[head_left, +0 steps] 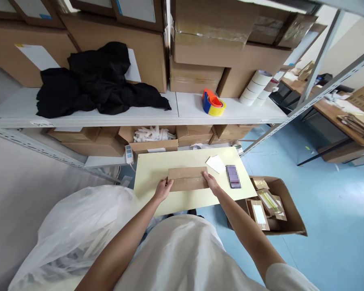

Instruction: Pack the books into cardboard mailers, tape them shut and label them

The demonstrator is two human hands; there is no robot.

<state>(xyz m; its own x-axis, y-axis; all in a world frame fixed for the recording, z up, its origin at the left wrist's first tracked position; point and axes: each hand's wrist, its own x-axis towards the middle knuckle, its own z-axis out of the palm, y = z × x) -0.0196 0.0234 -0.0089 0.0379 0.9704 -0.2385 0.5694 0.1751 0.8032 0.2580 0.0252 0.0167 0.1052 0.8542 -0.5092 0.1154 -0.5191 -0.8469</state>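
Note:
A flat brown cardboard box (188,179) with a strip of clear tape along its middle is held level between my two hands, over the pale yellow table (151,161). My left hand (163,189) grips its left end, thumb on top. At the right end, my right hand (211,182) has its thumb on the upper face and its other fingers mostly hidden. Just beyond my right hand lie some white paper labels (216,164). A purple phone-like object (233,176), partly pixelated, rests to the right of them.
An open carton (291,202) with several small taped boxes stands on the floor at right. Left of me bulges a translucent plastic bag (87,218). The shelf (124,116) ahead carries black cloth (100,81), a tape dispenser (212,103), white rolls (256,87) and large cartons.

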